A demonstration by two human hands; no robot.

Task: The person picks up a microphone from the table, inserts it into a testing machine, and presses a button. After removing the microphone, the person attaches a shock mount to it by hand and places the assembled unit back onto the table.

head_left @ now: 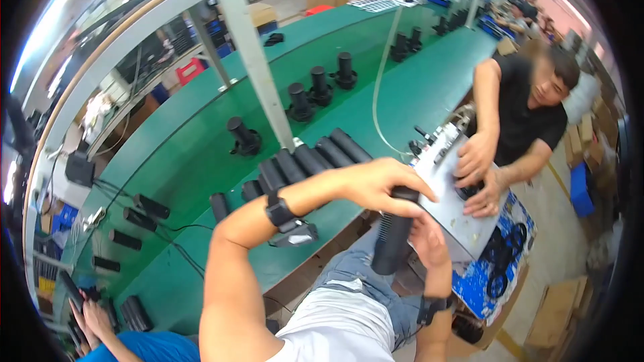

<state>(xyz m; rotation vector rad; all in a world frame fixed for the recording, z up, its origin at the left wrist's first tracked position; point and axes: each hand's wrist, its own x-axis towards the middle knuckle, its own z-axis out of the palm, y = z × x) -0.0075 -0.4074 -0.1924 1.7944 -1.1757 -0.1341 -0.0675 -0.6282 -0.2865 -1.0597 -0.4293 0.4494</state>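
In front of my body is a black cylindrical housing [392, 245] with a ribbed section on one side, held at a tilt. My left hand [379, 186] reaches across from the left, its fingers closed about the upper end of the housing. Lower down, my right hand [429, 238] grips the housing's right side; part of its fingers is hidden. A row of similar black cylinders [308, 159] lies on the green workbench [221, 255] beyond my left forearm.
Black flanged units [300, 104] stand on a green conveyor belt behind a white post [251, 53]. At right, a co-worker's hands [479, 174] work on a black part at a grey machine box [446, 218]. Black rings lie on a blue surface [473, 288]. Another person's hand [97, 318] holds a cylinder lower left.
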